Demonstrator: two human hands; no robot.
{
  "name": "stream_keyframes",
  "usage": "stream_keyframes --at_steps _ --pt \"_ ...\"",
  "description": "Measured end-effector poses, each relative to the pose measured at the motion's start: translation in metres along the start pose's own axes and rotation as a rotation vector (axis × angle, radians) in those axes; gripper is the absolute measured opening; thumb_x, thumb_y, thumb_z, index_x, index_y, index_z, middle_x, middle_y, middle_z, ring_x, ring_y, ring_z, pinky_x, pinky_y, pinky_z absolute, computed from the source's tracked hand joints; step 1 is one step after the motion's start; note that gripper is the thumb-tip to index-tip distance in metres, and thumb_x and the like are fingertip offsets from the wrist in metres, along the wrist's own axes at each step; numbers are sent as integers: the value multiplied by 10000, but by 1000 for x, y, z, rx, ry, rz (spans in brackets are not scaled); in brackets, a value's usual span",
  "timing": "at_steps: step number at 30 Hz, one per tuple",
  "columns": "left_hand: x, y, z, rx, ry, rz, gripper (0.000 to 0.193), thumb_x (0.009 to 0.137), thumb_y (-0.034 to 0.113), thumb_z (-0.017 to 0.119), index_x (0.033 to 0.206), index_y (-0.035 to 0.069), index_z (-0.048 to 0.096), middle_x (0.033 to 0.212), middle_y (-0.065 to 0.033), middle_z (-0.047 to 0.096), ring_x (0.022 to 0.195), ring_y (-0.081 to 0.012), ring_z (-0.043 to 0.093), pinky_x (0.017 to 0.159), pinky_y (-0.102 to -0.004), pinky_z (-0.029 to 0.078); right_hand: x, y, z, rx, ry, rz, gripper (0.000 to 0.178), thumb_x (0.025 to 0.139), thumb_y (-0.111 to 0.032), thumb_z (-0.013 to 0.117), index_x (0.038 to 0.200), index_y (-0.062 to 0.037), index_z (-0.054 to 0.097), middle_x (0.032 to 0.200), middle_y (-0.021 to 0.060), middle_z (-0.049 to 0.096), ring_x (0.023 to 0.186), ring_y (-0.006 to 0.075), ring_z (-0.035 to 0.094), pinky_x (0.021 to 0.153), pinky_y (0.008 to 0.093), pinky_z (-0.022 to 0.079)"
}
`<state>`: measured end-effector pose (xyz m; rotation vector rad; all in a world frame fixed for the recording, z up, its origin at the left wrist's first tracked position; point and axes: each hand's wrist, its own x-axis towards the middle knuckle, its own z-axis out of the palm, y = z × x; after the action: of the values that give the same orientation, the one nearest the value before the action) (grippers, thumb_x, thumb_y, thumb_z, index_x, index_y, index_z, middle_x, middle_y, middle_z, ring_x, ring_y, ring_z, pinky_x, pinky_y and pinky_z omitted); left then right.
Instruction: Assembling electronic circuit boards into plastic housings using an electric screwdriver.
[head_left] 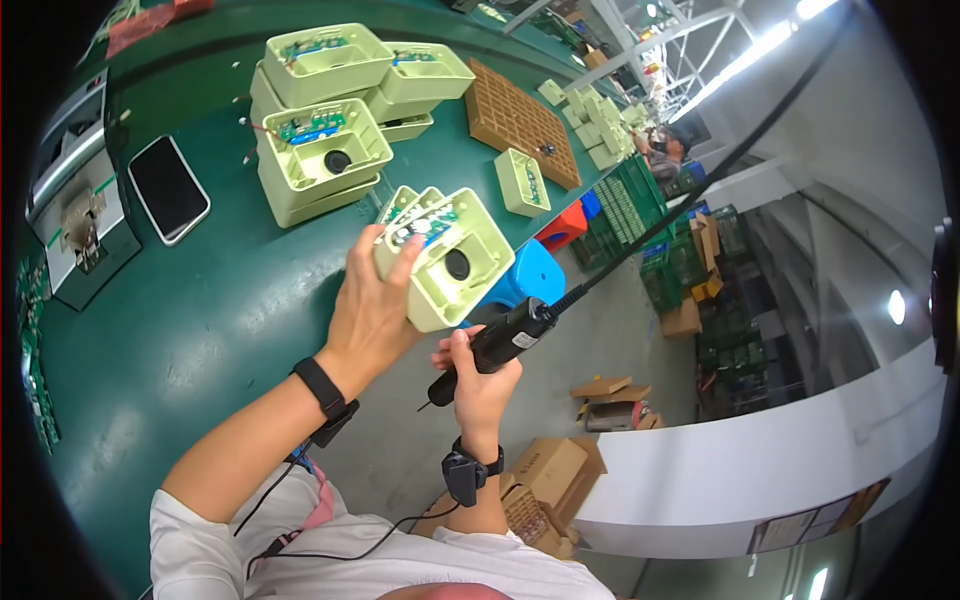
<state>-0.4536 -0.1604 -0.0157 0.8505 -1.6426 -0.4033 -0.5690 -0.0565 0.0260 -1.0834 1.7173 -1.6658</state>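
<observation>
My left hand (368, 305) grips a pale green plastic box (432, 303) at its left side, lifted at the table's edge. Inside the box are a green circuit board (415, 232) and a round black part (457, 265). Just behind it are other pale green boxes (400, 201), partly hidden. In my right hand (484, 392) is a black electric screwdriver (512, 338), its thin bit pointing down and left, away from the box. A black cord runs from the tool toward the upper right.
Stacked pale green boxes (290, 195) with boards stand farther back on the green table (200, 330). A brown gridded tray (500, 105) and one single box (522, 183) lie right of them. A phone (168, 190) lies left. Blue stools (535, 272) stand beside the table.
</observation>
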Motion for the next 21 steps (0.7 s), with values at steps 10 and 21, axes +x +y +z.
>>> stream_keyframes --at_steps 10,21 --pt "32 -26 23 130 -138 2 1233 631 163 955 1644 238 258 1520 -298 324 1364 -528 448 1115 -559 460 -2 -11 13 -26 46 39 133 1010 -72 700 1035 33 622 805 123 693 618 203 681 608 337 587" --pt "14 36 -155 359 -431 -240 1042 759 209 902 1622 81 333 1568 -310 373 1483 -470 380 1173 -555 400 2 -71 51 416 -397 -160 288 986 -214 756 1024 -57 518 660 35 529 511 156 518 542 368 512"
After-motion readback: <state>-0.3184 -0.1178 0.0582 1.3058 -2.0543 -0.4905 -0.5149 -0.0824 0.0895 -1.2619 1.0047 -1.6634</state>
